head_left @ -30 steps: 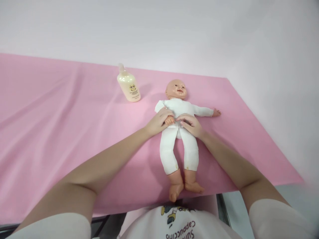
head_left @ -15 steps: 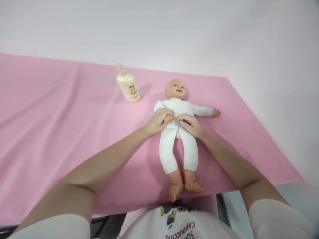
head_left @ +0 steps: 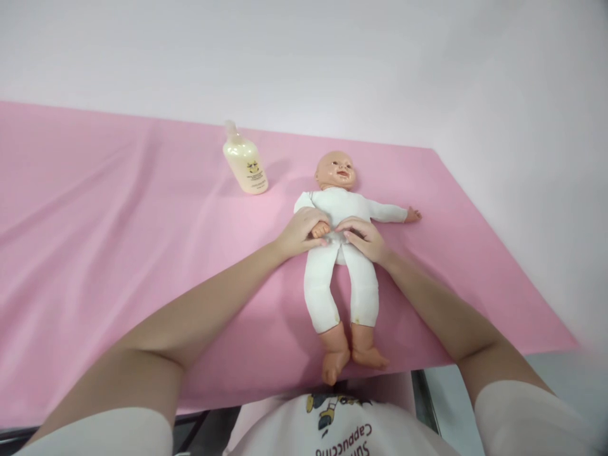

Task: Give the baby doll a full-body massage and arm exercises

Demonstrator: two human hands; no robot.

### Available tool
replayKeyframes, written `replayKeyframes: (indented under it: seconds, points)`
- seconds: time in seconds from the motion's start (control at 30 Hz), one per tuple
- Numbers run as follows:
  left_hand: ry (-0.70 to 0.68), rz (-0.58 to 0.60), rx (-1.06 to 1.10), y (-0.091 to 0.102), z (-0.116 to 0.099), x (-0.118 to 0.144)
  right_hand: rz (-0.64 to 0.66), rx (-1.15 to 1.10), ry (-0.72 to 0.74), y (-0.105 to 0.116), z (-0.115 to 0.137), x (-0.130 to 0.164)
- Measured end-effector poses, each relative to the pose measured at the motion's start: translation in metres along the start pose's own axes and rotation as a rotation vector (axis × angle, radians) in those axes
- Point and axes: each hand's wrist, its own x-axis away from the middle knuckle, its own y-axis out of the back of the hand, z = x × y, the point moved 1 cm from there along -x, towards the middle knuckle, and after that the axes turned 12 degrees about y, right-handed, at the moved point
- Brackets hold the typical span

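The white shirt of the person [head_left: 342, 424], at the bottom edge of the view, carries printed red letters that appear upside down to the camera. One word reads "Cappuccino"; the word beside it begins with "Sun" and is cut off by the edge. The cream plastic bottle [head_left: 246, 163] has a small label with a dark drawing and lines of print too small to read.

I count one baby doll in a white cloth suit [head_left: 339, 253], lying on its back. I count one pale yellow plastic bottle [head_left: 246, 166] standing up near the doll's head. I see one big pink cloth [head_left: 118, 240] spread under both. I see two bare hands, my left hand [head_left: 304, 232] and my right hand [head_left: 363, 238], both on the doll's belly.
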Motion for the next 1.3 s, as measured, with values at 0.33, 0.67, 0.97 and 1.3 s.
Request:
replayKeyframes:
  seconds: [0.33,0.67,0.97,1.3]
  points:
    - [-0.035,0.028,-0.092,-0.003,-0.011,0.0,0.002,-0.005,-0.017,0.001,0.004,-0.001]
    - [0.111,-0.012,0.077,-0.001,-0.013,0.001,-0.016,-0.017,0.026,0.0,0.001,-0.001]
    - [0.009,-0.005,-0.005,-0.002,-0.007,-0.002,-0.021,-0.021,0.011,0.0,0.001,0.0]
    - [0.04,-0.066,-0.085,0.001,-0.009,0.0,-0.011,-0.015,-0.006,0.0,0.0,-0.001]
